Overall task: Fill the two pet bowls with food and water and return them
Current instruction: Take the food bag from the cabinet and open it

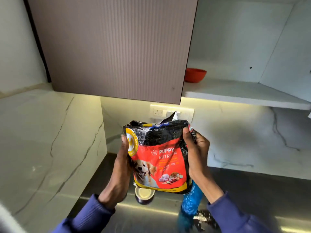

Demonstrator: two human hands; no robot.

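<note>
Two hands on the food bag, above the table.
Left hand (123, 157) and right hand (196, 155) clamp the puppy food bag (159, 158) upright by its sides; bowl (144, 194) sits just below. Advice: unfold top, tip slowly over bowl.

Head view looks forward, slightly down, close over the countertop (151, 214).

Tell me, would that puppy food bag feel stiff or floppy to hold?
Probably floppy: the puppy food bag looks crinkled and its top sags. Both the left hand and the right hand grip its sides, suggesting it slumps without support. The glossy film may be slippery.
</note>
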